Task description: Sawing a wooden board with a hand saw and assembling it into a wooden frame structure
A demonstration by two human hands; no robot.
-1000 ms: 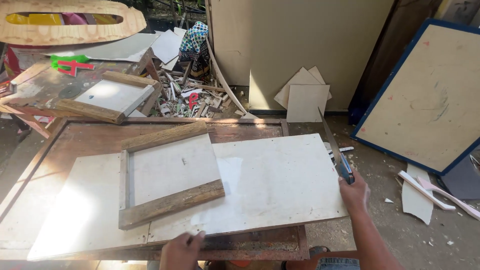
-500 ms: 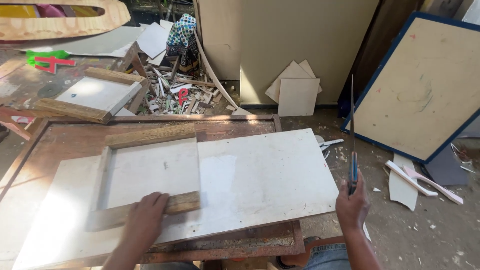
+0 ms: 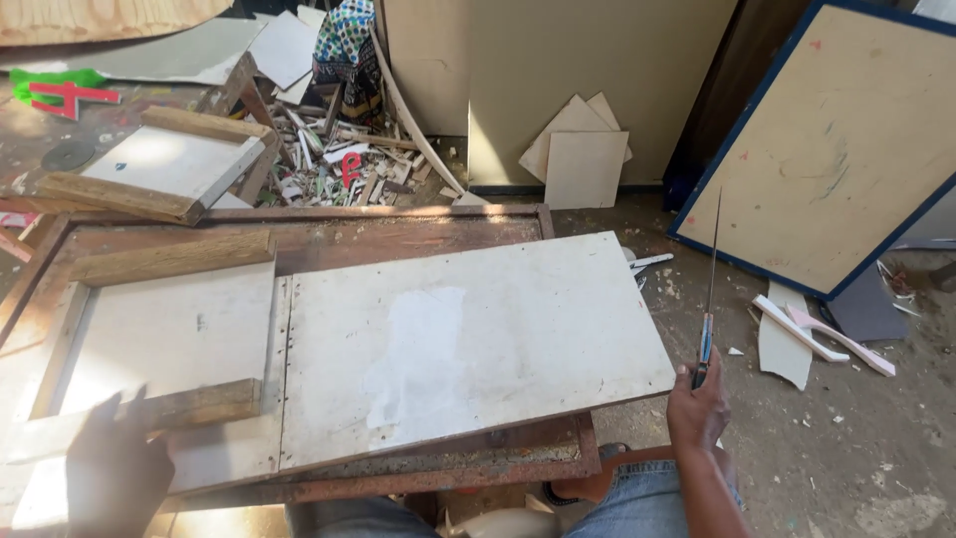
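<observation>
Head view, the only one. The right hand [image 3: 697, 403] sits at about four o'clock in the frame, fingers closed around the handle of a thin hacksaw blade [image 3: 711, 279] — the blade stands nearly upright, tip toward twelve o'clock, clear of the board's right edge. The left hand [image 3: 115, 468] lies at eight o'clock, in shadow, palm down with fingers spread flat on the lower wooden batten [image 3: 149, 413] of a small framed panel [image 3: 169, 334]; it grips nothing. That panel rests on a large white board [image 3: 468, 344], which lies across a rusty metal-framed table [image 3: 398, 478]. At eleven o'clock, a second framed panel [image 3: 164, 164] sits near a heap of offcuts [image 3: 339, 159]. At two o'clock a blue-edged board [image 3: 836, 149] leans — well apart from the table.
</observation>
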